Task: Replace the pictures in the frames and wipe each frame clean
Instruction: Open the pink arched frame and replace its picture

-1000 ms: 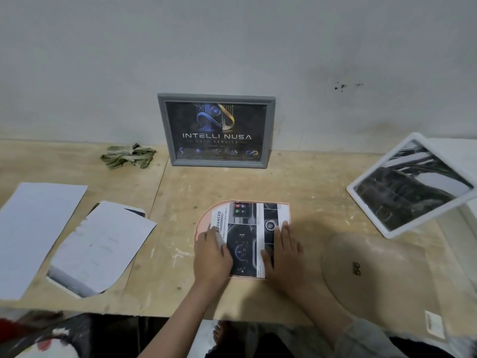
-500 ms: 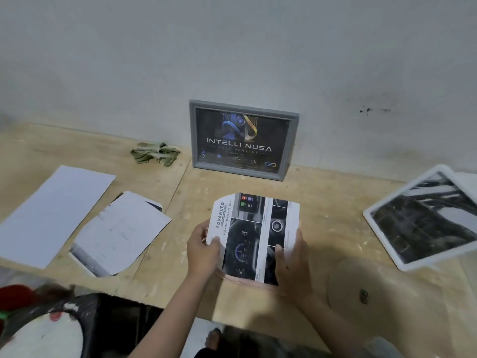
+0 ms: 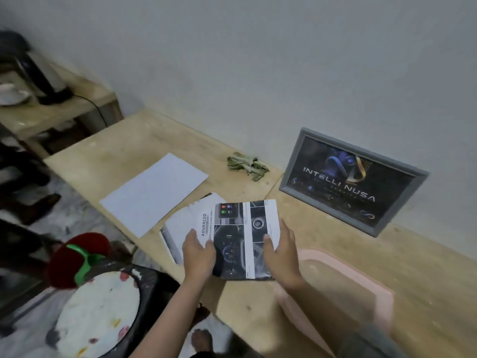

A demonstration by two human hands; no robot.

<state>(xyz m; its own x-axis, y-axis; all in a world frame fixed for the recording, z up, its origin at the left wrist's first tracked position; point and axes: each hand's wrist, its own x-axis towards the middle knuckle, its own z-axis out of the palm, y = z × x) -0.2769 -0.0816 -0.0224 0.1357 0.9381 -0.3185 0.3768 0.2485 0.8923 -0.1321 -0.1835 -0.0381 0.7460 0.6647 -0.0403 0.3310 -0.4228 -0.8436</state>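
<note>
I hold a printed picture with dark car-dashboard photos and the word ADVANCED above the table's front edge. My left hand grips its left side and my right hand grips its right side. A pink frame lies flat on the wooden table just right of my right hand, empty side up. A grey frame with a dark INTELLI NUSA picture leans against the wall. A crumpled green cloth lies near the wall, left of the grey frame.
A blank white sheet and a face-down picture lie on the table's left part, the latter partly under the held picture. A red and green object and a black stool stand below the edge. A shelf stands far left.
Both hands lifted the picture off the pink frame and carried it left, over the face-down sheet. My view swung left; the white frame and brown backing board left the view.
</note>
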